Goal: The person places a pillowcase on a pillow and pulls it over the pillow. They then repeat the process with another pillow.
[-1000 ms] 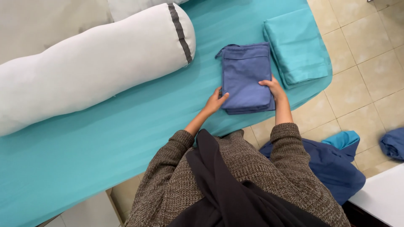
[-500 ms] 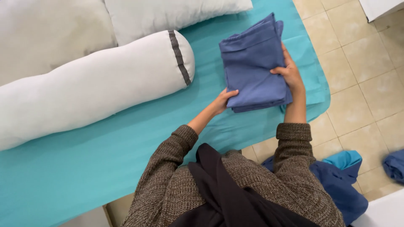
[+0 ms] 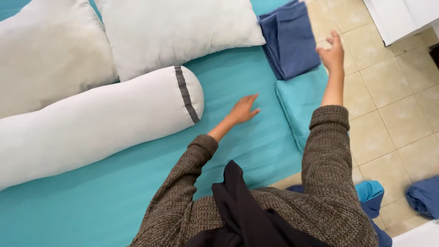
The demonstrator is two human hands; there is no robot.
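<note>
Head cam: I've got the folded blue cloth (image 3: pixel 290 39) lying at the bed's far R corner, its near end on a folded teal sheet (image 3: pixel 299 103), beside the white pillow (image 3: pixel 176 29). R hand (image 3: pixel 333 54) just beside its R edge, raised, fingers spread, holding nothing. L hand (image 3: pixel 242 110) well apart, flat and open, palm down on the teal bedsheet (image 3: pixel 114 183).

1. The left hand (image 3: pixel 242 110) is flat and open, with its fingers spread and pointing up and to the right.
2. The right hand (image 3: pixel 332 52) is lifted up and open, holding nothing.
3. Both arms reach forward in brown knit sleeves.
4. The right arm is stretched farther than the left.
</note>
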